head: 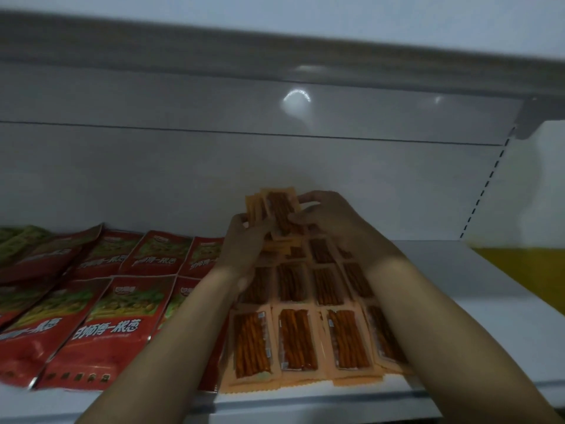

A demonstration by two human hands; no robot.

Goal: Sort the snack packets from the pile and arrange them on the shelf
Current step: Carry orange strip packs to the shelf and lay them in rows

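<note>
Holding a small bunch of orange packets (279,209) upright near the back of the shelf (458,286), just above the flat rows (293,338) of the same kind. Left hand (241,240) with fingers curled around the bunch from the left side; right hand (330,218) with fingers pinched on the right edge of the front packet. Probably very light and thin, with smooth, slippery film and brittle sticks inside. Better to take by the flat sealed borders or by both long edges, and not to press on the middle. To the left, just beside the flat rows, red packets (107,325) in overlapping rows, with some green packets (18,240) at the far left. Close behind the bunch, the white back wall (153,179); overhead, the upper shelf (275,56), so probably little room for lifting. Some risk of disturbing the flat rows with the wrists while reaching over them.
</note>
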